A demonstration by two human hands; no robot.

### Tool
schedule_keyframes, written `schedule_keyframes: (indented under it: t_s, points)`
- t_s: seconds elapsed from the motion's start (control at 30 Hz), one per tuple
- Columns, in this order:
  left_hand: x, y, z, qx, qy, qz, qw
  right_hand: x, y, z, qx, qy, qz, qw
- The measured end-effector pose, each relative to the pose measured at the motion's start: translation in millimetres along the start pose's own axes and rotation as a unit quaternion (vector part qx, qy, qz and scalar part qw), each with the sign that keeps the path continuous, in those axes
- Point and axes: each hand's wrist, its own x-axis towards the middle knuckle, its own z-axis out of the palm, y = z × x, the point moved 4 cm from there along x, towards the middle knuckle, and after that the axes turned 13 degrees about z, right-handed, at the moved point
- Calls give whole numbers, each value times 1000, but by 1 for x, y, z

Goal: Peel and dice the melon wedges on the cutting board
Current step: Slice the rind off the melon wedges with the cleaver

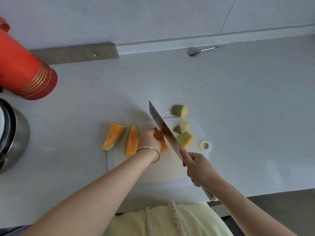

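Note:
A white cutting board (153, 171) lies on the counter. My left hand (150, 138) presses down on a peeled orange melon piece (163, 145) at the board's middle. My right hand (197, 167) grips the handle of a cleaver (165, 130), whose blade stands against the right side of that piece. Two unpeeled wedges lie to the left: one (114, 136) on the counter beside the board, one (132, 139) on the board's left edge. Cut rind pieces (185, 139) lie to the right of the blade.
A larger rind chunk (179, 111) sits on the counter beyond the board. A tape roll (205, 145) rests at the board's right edge. A red thermos (23, 72) and a steel pot (13, 133) stand at the left. A spoon (201, 50) lies by the back wall.

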Motion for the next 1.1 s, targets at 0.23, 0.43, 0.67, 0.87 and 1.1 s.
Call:
schedule_keyframes:
  t_s: [0.23, 0.43, 0.67, 0.87, 1.1]
  points:
    - [-4, -4, -2, -8, 8, 1, 1000, 6, 8, 11, 153, -24, 30, 987]
    - [-6, -7, -2, -28, 9, -7, 1000, -6, 9, 2, 211, -58, 28, 975]
    - [-4, -7, -2, -48, 4, -5, 999, -1, 5, -2, 101, -48, 9, 994]
    - [-3, -5, -4, 37, 0, 24, 999, 5, 9, 0, 99, -14, 21, 995]
    - [5, -4, -3, 132, -17, 53, 990, -13, 15, -31, 233, -5, 29, 972]
